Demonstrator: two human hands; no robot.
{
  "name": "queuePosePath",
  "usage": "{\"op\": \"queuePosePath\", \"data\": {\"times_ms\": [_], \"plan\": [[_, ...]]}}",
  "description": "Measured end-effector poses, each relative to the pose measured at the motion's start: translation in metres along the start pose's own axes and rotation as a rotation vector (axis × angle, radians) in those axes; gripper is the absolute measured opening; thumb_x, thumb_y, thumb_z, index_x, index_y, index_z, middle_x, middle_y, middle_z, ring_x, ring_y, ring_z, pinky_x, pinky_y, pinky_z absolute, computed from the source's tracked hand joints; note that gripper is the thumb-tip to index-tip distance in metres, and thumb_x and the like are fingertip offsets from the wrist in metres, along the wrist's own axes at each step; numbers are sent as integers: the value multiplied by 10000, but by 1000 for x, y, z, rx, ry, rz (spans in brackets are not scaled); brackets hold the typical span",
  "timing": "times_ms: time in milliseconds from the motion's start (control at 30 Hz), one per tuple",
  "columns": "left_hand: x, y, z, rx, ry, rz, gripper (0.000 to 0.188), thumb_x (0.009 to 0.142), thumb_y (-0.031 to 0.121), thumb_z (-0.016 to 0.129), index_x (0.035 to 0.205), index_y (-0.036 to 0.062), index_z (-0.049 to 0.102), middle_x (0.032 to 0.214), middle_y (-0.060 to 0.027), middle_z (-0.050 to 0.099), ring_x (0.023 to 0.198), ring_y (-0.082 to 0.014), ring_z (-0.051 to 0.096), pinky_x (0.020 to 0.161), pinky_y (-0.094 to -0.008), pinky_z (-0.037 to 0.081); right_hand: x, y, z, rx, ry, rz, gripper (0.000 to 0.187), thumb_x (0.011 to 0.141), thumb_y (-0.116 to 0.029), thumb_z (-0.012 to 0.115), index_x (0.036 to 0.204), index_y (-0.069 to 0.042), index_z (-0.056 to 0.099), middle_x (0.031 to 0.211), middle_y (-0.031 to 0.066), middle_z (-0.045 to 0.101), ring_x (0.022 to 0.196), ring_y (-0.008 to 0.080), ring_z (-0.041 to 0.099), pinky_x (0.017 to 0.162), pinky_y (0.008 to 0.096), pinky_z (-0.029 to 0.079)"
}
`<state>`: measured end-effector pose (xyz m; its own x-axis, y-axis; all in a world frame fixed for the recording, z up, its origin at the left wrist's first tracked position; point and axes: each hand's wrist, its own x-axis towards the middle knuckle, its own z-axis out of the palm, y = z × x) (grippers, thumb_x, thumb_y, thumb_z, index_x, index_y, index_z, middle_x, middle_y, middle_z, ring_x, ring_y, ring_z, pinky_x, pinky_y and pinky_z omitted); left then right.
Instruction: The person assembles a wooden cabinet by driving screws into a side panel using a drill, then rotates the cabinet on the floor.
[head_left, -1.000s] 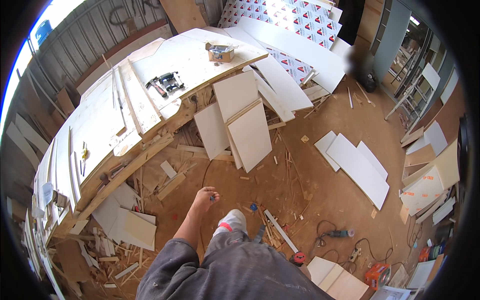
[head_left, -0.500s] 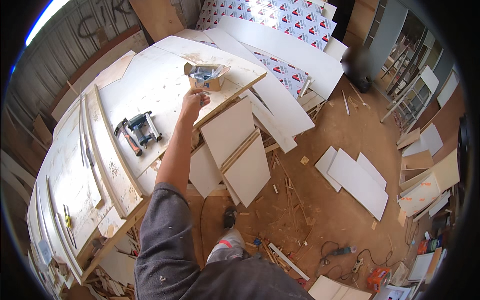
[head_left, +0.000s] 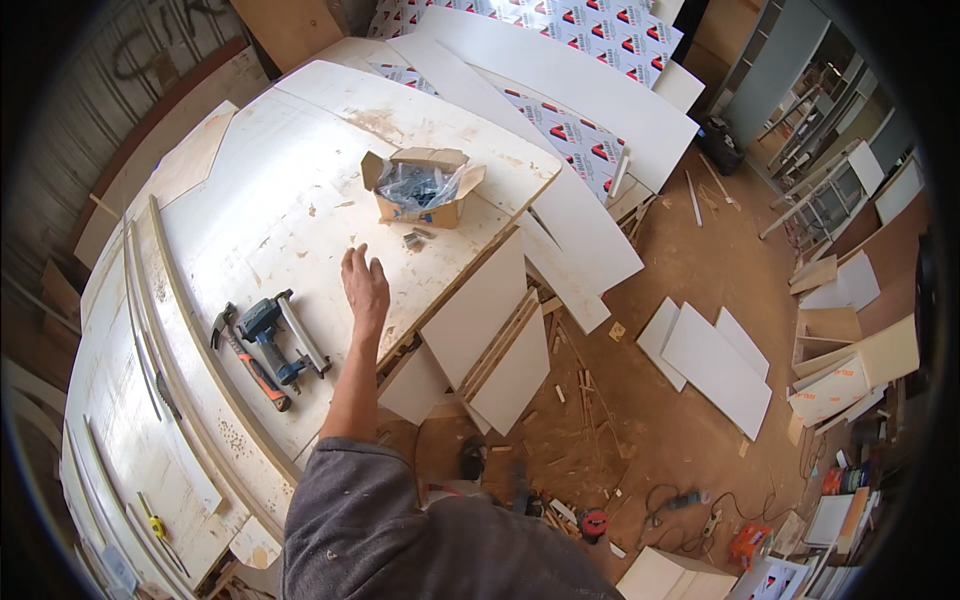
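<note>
My left hand (head_left: 366,287) hovers over or rests lightly on the white worktop (head_left: 290,200), fingers apart and holding nothing. Just beyond it lie a few small metallic pieces (head_left: 418,238), perhaps staple strips. Behind those stands an open cardboard box (head_left: 424,188) with clear plastic and dark contents inside. To the left of my forearm are a blue-grey nail gun (head_left: 272,335) on its side and a claw hammer (head_left: 250,360) with an orange and black grip. My right hand is out of view. A round red and black object (head_left: 593,522) shows at my right side, its kind unclear.
Long wooden strips (head_left: 200,340) and a yellow-handled tool (head_left: 156,524) lie on the worktop's left. White panels (head_left: 490,340) lean against its right edge. More boards (head_left: 715,365), offcuts and a corded power tool (head_left: 685,502) lie on the brown floor.
My left hand has drawn back from the box and its fingers have spread. Small metallic pieces now show on the worktop beside the box. The red and black object has come further into view.
</note>
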<state>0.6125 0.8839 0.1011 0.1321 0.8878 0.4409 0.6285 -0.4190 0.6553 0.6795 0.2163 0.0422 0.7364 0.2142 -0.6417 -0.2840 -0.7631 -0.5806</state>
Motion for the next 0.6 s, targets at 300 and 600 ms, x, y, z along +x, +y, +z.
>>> {"op": "queuePosePath", "data": {"times_ms": [300, 600], "plan": [[-94, -25, -47, 270, -128, 85, 314, 872, 145, 541, 1160, 22, 527, 1338, -208, 419, 1284, -377, 353, 1078, -485, 264, 5, -384, 45, -408, -444, -909, 625, 752, -169, 690, 1315, -49, 448, 1216, 188, 540, 1161, 339, 518, 952, 392, 424], [-88, -28, -46, 238, -102, 76, 245, 828, 149, 585, 1022, 17, 516, 1084, -164, 472, 1098, -357, 423, 1041, -466, 303, 22, -560, 298, -792, -287, -1496, 637, 786, -164, 619, 1373, -87, 383, 1245, 141, 484, 1100, 330, 533, 921, 457, 422]]}}
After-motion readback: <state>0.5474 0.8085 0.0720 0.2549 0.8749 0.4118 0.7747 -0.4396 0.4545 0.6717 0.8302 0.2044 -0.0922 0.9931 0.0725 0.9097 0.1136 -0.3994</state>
